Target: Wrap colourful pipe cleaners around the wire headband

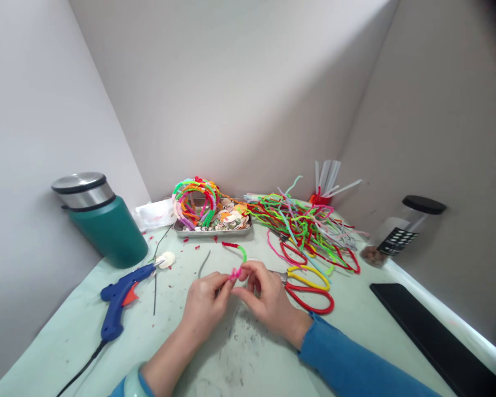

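In the head view, both hands meet over the middle of the tabletop (169, 361), close to each other, at the near end of a fuzzy wire strip (243, 255) coloured red, green and pink. The left hand (206, 300) comes up from the lower left, its forearm slanting inward and its back turned upward; thumb and forefinger close in a pinch on the pink end. A pale bangle (134, 381) circles that forearm near the blue cuff.

The right hand (262, 292) reaches in from the lower right, the forearm in a blue sleeve (347, 355). Its fingers are bent, the forefinger's tip right at the strip, while the thumb points left below it, leaving a narrow gap; whether this hand grips the strip as well, I cannot tell. The rest of the strip rises past the right fingertips and bends left to its red end, pointing toward the metal tray (215, 234).

Scissors (308, 287) with red and yellow handles lie just beside the right hand, their blades partly hidden behind it. A blue glue gun (122, 295) lies well apart, left of the left hand.
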Demonstrator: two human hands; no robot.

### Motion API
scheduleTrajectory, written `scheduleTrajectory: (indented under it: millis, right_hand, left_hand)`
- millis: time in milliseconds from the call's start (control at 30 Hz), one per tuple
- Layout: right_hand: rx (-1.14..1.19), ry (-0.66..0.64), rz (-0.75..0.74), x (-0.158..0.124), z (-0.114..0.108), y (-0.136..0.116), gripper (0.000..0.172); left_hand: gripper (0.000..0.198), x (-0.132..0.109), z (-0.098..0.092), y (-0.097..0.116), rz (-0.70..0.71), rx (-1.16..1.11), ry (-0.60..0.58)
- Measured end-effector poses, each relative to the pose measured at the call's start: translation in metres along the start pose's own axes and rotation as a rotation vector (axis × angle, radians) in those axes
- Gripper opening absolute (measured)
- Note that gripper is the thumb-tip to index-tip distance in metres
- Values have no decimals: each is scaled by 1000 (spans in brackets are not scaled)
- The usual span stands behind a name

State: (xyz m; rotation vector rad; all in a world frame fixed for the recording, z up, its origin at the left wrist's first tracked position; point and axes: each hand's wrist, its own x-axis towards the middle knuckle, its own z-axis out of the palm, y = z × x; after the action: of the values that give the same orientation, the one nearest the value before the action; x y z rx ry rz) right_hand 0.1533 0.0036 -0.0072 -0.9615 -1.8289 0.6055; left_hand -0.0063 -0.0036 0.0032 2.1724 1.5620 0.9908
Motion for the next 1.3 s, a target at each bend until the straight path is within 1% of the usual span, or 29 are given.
scheduleTrajectory:
  millis: [33, 100, 200, 300, 400, 467, 567, 700, 833, 933, 1000, 1100, 1167, 1233, 1300]
  right_hand:
    - [41, 19, 37, 1, 0, -1, 25]
    - [120, 18, 135, 4, -1, -2, 16]
    - [267, -76, 325, 7, 0, -2, 25]
    - [452, -144, 456, 10, 5, 4, 29]
    - [594, -172, 526, 11, 8, 9, 27]
    - [646, -167, 553, 11, 9, 11, 26]
    - [681, -140, 568, 12, 7, 10, 25]
    - [670, -130, 576, 12, 7, 8, 25]
    - [659, -154, 564, 12, 8, 7, 24]
    - [653, -157, 556, 12, 8, 7, 24]
    - [673, -131, 563, 12, 8, 8, 26]
    - [759, -70, 573, 13, 7, 11, 28]
    - [832, -41, 589, 14, 6, 14, 29]
    - [897, -23, 613, 15, 5, 17, 29]
    - [941, -15, 624, 16, 4, 18, 29]
  left_hand:
    - [33, 1, 0, 0, -40, -43, 17]
    - [37, 3, -2, -1, -114, -116, 28]
    - [40, 4, -3, 0, -153, -163, 16]
    - [39, 1, -3, 1, -65, -127, -7]
    - [37, -1, -1, 3, 23, -77, -57]
    - [36, -1, -1, 4, 15, -75, -82]
    - [34, 0, -1, 5, -45, -121, -81]
    - [35, 1, -1, 3, -137, -183, -69]
    - [39, 2, 3, -2, -223, -241, -115]
    - [40, 2, 5, -4, -244, -249, -131]
    - [38, 2, 4, -2, -217, -215, -84]
    - [27, 2, 1, 2, -99, -149, 37]
    - [18, 1, -1, 3, 27, -131, 100]
    - [12, 1, -2, 3, 171, -114, 131]
    - [17, 0, -1, 1, 304, -74, 140]
